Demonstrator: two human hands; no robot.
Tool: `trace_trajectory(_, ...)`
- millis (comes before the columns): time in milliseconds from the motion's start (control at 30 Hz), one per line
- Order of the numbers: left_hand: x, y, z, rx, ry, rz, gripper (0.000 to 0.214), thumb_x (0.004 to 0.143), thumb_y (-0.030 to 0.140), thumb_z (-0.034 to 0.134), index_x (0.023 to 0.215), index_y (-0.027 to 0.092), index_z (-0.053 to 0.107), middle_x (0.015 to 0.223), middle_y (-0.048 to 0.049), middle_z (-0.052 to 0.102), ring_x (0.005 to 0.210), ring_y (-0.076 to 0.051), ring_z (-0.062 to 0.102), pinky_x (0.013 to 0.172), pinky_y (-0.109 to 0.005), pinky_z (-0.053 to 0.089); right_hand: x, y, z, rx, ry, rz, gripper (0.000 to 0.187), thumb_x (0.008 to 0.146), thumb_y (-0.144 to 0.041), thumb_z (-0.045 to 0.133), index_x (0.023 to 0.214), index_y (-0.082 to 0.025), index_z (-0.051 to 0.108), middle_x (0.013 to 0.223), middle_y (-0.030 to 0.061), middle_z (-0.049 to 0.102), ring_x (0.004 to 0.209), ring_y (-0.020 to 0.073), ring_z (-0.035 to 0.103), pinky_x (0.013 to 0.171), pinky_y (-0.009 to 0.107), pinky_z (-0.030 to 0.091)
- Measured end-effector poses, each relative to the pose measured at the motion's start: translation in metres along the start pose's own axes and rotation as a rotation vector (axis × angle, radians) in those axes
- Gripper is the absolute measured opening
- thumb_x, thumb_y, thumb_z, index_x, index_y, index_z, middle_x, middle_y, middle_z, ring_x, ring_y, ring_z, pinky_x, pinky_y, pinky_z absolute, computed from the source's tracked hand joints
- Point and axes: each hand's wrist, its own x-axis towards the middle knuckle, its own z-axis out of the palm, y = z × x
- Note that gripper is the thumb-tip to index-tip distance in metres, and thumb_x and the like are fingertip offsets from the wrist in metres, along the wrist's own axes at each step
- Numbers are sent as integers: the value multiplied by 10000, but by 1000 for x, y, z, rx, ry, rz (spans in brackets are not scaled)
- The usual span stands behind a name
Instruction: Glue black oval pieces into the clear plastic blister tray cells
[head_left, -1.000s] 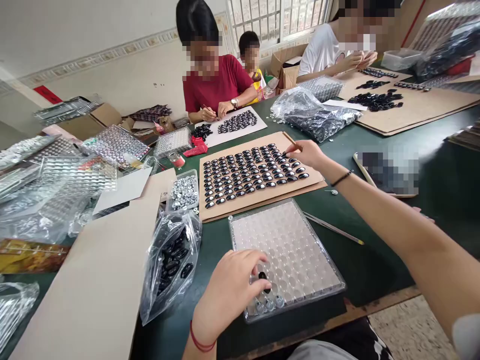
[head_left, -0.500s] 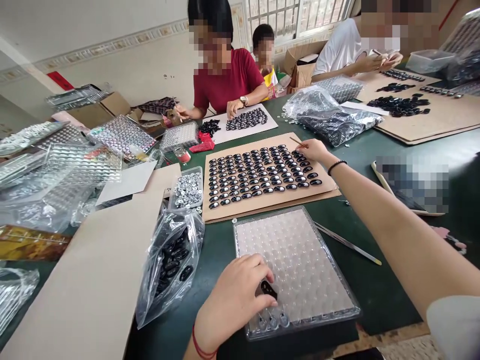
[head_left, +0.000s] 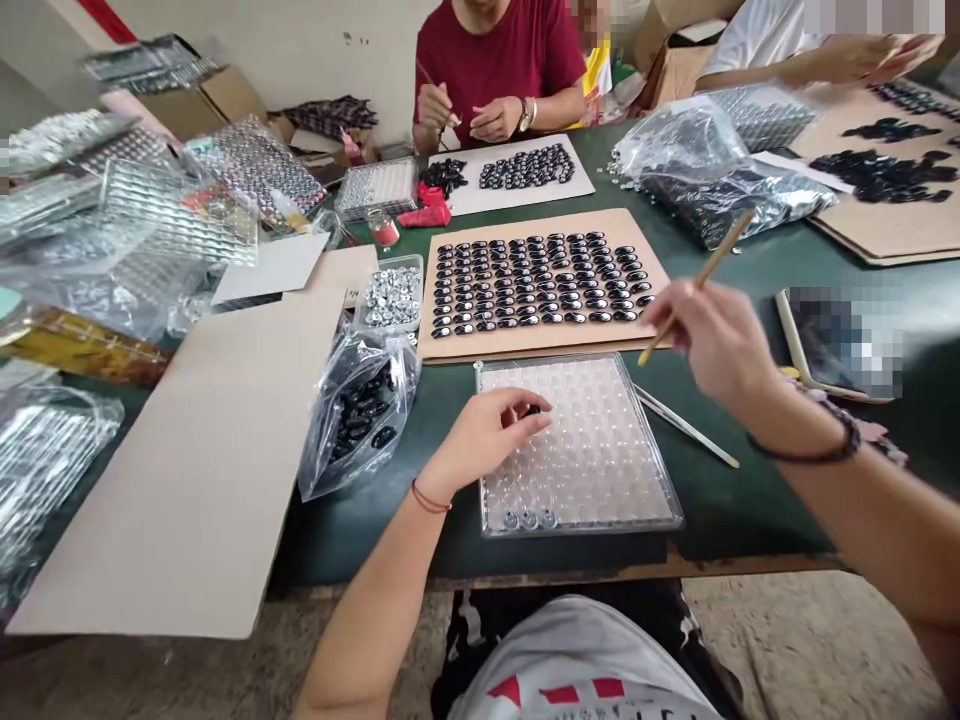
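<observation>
My left hand (head_left: pixel 484 432) rests on the left side of a clear dimpled plastic tray (head_left: pixel 592 450), its fingertips pinched on a small black oval piece (head_left: pixel 533 409). My right hand (head_left: pixel 716 335) hovers to the right of the tray's far corner, closed on a thin wooden stick (head_left: pixel 697 283) that slants up and away. Beyond the tray lies a cardboard sheet (head_left: pixel 544 335) covered with rows of glossy black oval pieces (head_left: pixel 540 280). A few pieces sit in the tray's nearest row (head_left: pixel 529 520).
A plastic bag of black pieces (head_left: pixel 358 412) lies left of the tray, with a small tub of silver parts (head_left: pixel 390 297) behind it. Metal tweezers (head_left: pixel 686 428) lie right of the tray. Other people work at the far side. A large cardboard sheet (head_left: pixel 187 480) lies at left.
My right hand drew back from the far right of the cardboard sheet toward me, lifting the stick. The view tipped downward. My left hand stayed on the tray with the black piece.
</observation>
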Motion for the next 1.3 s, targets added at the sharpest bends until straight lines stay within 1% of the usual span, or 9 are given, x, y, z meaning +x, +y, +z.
trace_trajectory(167,4,-11,12,-255,102,-66,242,723,401,582,787,174,530,597,43,476,481,-64,428,455,-181,349,-89,-26,48,-46,-601,-138,262,887,-257,400,717,-140,563,652,9,557,563,82,490,534,207,374)
trace_trajectory(333,5,-14,16,-315,120,-73,265,708,413,585,759,155,554,600,28,497,494,-75,472,461,-186,380,-105,-33,66,-147,-722,-218,257,889,-241,389,718,-160,564,692,20,599,620,114,539,590,232,393)
trace_trajectory(500,2,-9,13,-327,162,-65,292,691,435,597,682,153,520,569,38,485,483,-76,466,465,-189,383,-78,-40,49,-102,-521,-282,231,894,-222,365,788,-152,558,732,38,583,639,116,524,587,231,404)
trace_trajectory(633,0,-7,10,-275,275,-31,327,764,444,515,947,176,556,544,54,452,492,-90,461,494,-201,397,-55,-19,50,-212,-302,-296,190,898,-236,355,866,-158,525,751,35,560,645,127,506,589,249,397)
trace_trajectory(767,-1,-9,13,-26,316,23,367,823,442,423,1061,200,565,614,19,563,529,-115,508,565,-234,414,-55,3,60,-326,-285,-302,173,895,-236,360,892,-173,521,795,38,576,631,131,514,569,251,390)
trace_trajectory(900,-3,-10,26,295,282,85,329,851,403,390,1064,231,574,998,-29,645,831,-168,590,750,-268,418,-65,8,61,-379,-297,-366,177,898,-228,346,893,-184,517,805,41,585,668,145,545,577,252,395)
trace_trajectory(1000,-5,-10,33,415,247,86,299,870,377,361,963,224,600,971,-21,652,897,-165,581,752,-251,411,-71,12,60,-414,-310,-392,183,897,-236,344,893,-190,521,809,40,595,676,151,566,601,255,406)
trace_trajectory(1167,-8,-11,33,426,241,20,278,865,360,371,831,192,589,814,-23,642,773,-151,578,657,-233,393,-74,22,63,-421,-256,-381,202,886,-302,365,899,-208,544,822,29,625,669,151,595,590,244,426)
trace_trajectory(1300,-7,-11,29,178,246,-13,245,845,318,392,785,173,579,723,-13,607,681,-130,537,620,-221,374,-77,16,63,-393,-130,-305,249,869,-393,363,853,-223,544,727,27,632,587,159,600,508,240,437)
